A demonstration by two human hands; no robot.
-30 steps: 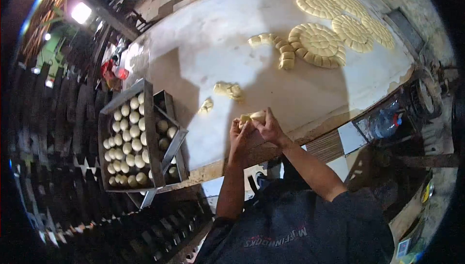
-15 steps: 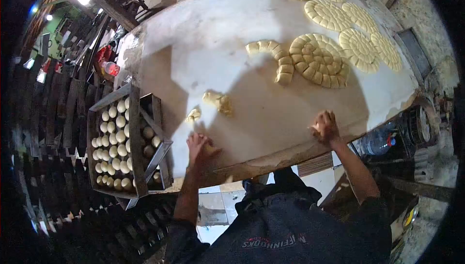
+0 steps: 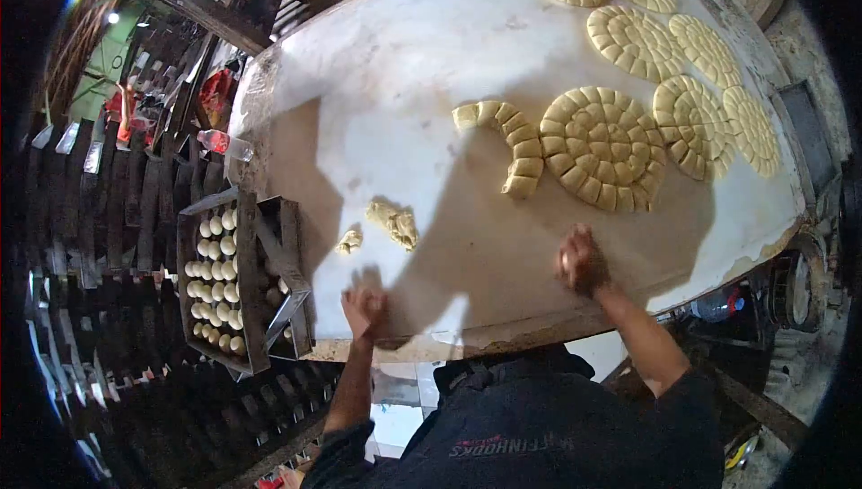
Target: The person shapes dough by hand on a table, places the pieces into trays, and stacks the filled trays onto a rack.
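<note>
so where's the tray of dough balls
In the head view the tray sits at the table's left edge, just left of the left hand, below two loose dough lumps.

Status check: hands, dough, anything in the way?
Left hand and right hand pressed palm-down on table, apart. Dough scraps ahead of left. Nothing between.

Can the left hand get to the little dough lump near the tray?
Probably yes. The left hand rests on the table just below the small dough lump, with only bare tabletop between them. The tray sits off to the side, not in the way.
</note>
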